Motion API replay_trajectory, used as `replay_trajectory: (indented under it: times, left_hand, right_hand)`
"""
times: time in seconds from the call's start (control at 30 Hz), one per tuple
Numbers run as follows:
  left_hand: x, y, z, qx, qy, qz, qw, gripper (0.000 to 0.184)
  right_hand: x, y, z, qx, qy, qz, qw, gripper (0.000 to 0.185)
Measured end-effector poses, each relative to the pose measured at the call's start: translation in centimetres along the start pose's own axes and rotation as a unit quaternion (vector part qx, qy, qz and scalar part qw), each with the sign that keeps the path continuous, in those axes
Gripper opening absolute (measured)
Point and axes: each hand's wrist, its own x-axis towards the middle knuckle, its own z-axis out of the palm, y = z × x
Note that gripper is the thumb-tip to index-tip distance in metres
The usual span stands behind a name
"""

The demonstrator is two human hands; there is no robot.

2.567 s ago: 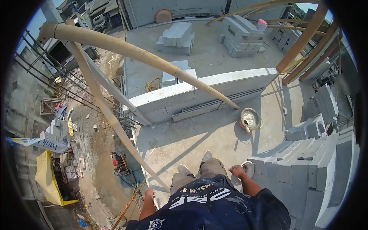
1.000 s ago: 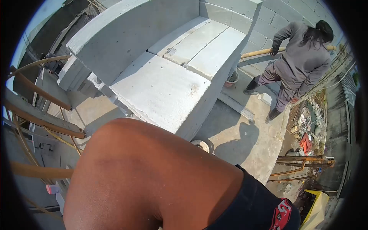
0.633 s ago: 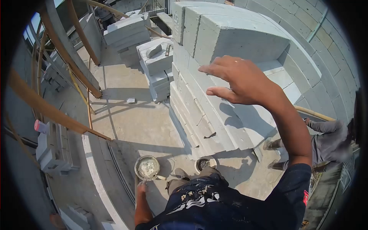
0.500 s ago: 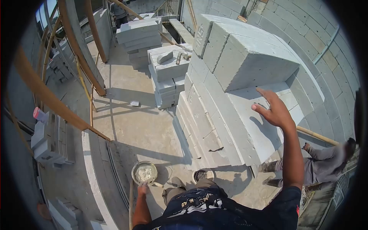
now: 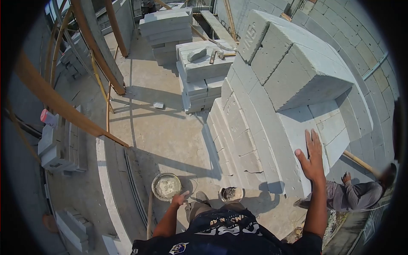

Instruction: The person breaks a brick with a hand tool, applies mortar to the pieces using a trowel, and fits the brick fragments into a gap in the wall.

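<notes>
My right hand point(image 5: 313, 159) lies open over the pale top of a stack of grey-white concrete blocks point(image 5: 278, 146), fingers stretched forward and thumb apart. Just beyond its fingertips, larger blocks point(image 5: 293, 78) stand on the same stack. Low in the view, my left hand point(image 5: 180, 198) is beside the rim of a bucket point(image 5: 167, 187) with pale wet mix inside. Its fingers are small and partly hidden, so I cannot see whether they grip anything. A second bucket point(image 5: 232, 194) with dark contents stands between my body and the stack.
Another block stack point(image 5: 204, 72) carries a broken piece point(image 5: 196, 55) and a hammer point(image 5: 213, 56). Wooden props point(image 5: 95, 51) rise at the left. A co-worker in grey point(image 5: 357, 195) is at the right. A small block piece point(image 5: 158, 105) lies on the concrete floor point(image 5: 170, 140).
My right hand has come down and back from above the stack to its top surface. My left hand has shifted right along the bucket's side. The whole view has tilted slightly.
</notes>
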Motion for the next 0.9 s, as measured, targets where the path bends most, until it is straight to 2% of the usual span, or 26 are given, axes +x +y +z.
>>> replay_trajectory:
  times: [0.07,0.13,0.17,0.23,0.3,0.37,0.43,0.57,0.63,0.73,0.77,0.83,0.87,0.9]
  left_hand:
    - [4.3,1.2,1.8,0.101,0.043,0.206,0.972,0.097]
    - [-3.8,10.8,6.3,0.140,0.011,0.280,0.950,0.098]
    - [-3.7,13.0,8.2,0.224,0.028,0.405,0.886,0.096]
    - [-10.5,20.1,12.7,0.241,-0.020,0.531,0.812,0.092]
    - [-17.0,24.9,16.6,0.217,-0.072,0.669,0.708,0.086]
    - [-21.0,27.7,20.0,0.221,-0.128,0.744,0.617,0.085]
    - [-23.0,29.4,23.2,0.209,-0.172,0.782,0.561,0.085]
    - [-23.9,29.9,27.6,0.299,-0.182,0.732,0.584,0.083]
    - [-22.7,29.0,29.3,0.293,-0.115,0.773,0.551,0.072]
    - [-23.7,28.7,29.8,0.255,-0.098,0.759,0.591,0.063]
    - [-24.1,28.6,30.0,0.248,-0.069,0.756,0.602,0.063]
    - [-24.7,28.9,29.9,0.242,-0.102,0.739,0.620,0.055]
    - [-25.1,29.0,29.6,0.231,-0.060,0.736,0.633,0.055]
    - [-25.4,29.2,29.5,0.240,-0.080,0.731,0.634,0.053]
  right_hand:
    - [0.0,-0.1,0.0,-0.005,0.013,0.000,1.000,0.082]
    - [-0.1,-0.3,0.1,-0.002,0.019,0.002,1.000,0.080]
    - [-0.1,-0.3,0.0,0.000,0.027,0.000,1.000,0.079]
    - [-0.1,-0.3,-0.1,0.007,0.034,0.000,0.999,0.078]
    - [0.1,-0.7,-0.1,0.017,0.042,-0.010,0.999,0.077]
    - [-0.1,-1.0,-0.2,0.022,0.043,0.030,0.998,0.073]
    - [-0.2,-0.5,0.0,0.027,0.047,0.021,0.998,0.069]
    - [-0.3,0.9,0.5,0.084,0.070,0.018,0.994,0.057]
    - [-0.2,1.4,0.6,0.111,0.076,0.011,0.991,0.055]
    - [-0.6,2.1,0.7,0.155,0.076,-0.003,0.985,0.053]
    - [-0.7,2.3,0.6,0.206,0.089,0.025,0.974,0.054]
    - [-0.6,3.2,1.0,0.278,0.109,0.039,0.953,0.056]
    - [-0.4,4.1,1.4,0.301,0.120,0.032,0.945,0.057]
    - [-0.1,4.5,1.8,0.329,0.127,0.036,0.935,0.059]
